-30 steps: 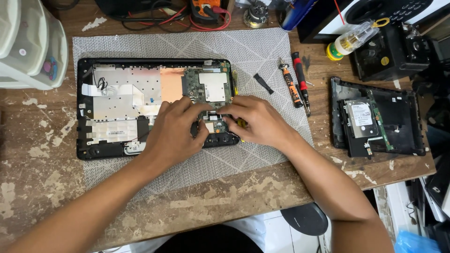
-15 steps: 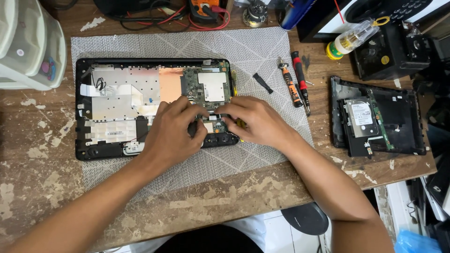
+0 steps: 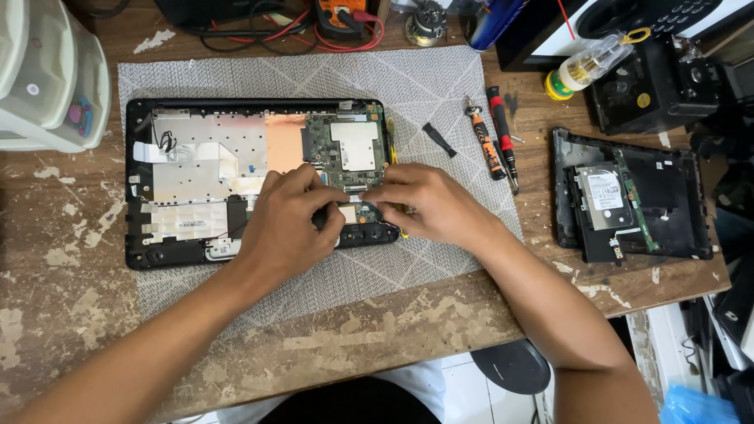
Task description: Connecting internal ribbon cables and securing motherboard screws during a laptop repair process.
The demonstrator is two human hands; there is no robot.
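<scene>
Hands, left hand (image 3: 287, 216) and right hand (image 3: 428, 206), pinch together over opened laptop (image 3: 196, 169).

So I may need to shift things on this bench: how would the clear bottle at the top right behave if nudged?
The bottle lies on its side, part-propped on a black box, so it would probably roll or slide off easily. It looks like thin clear plastic, likely light. Its narrow tip and yellow ring might snag nearby clutter.
</scene>
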